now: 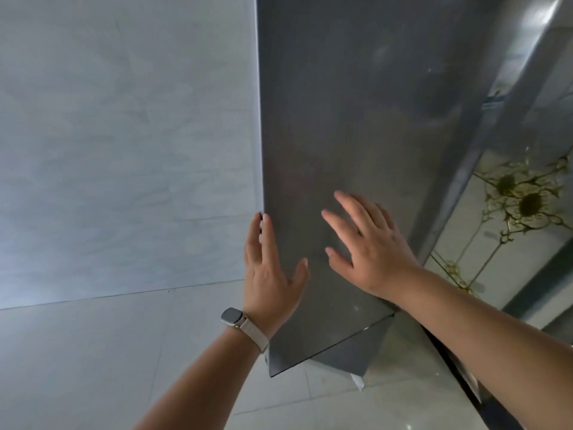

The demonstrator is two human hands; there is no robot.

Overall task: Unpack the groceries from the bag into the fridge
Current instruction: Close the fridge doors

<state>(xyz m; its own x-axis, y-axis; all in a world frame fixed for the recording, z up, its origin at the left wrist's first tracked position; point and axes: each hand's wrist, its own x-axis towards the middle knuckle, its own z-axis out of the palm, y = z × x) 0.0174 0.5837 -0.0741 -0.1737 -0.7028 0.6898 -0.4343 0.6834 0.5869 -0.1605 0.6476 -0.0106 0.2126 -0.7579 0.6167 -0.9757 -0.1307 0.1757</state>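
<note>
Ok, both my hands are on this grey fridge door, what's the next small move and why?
Probably push the fridge door gently shut with both palms. Your right hand lies flat on its face, your left hand sits at its left edge with the thumb on the front, and the door's lower corner looks slightly ajar, though I can't be sure from this angle.

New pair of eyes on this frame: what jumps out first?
The grey fridge door fills the centre, with both hands on it: the left hand at its left edge, the right hand flat on its face, fingers spread. Next come the watch on the left wrist and the gold floral pattern on the glossy panel at right.
</note>
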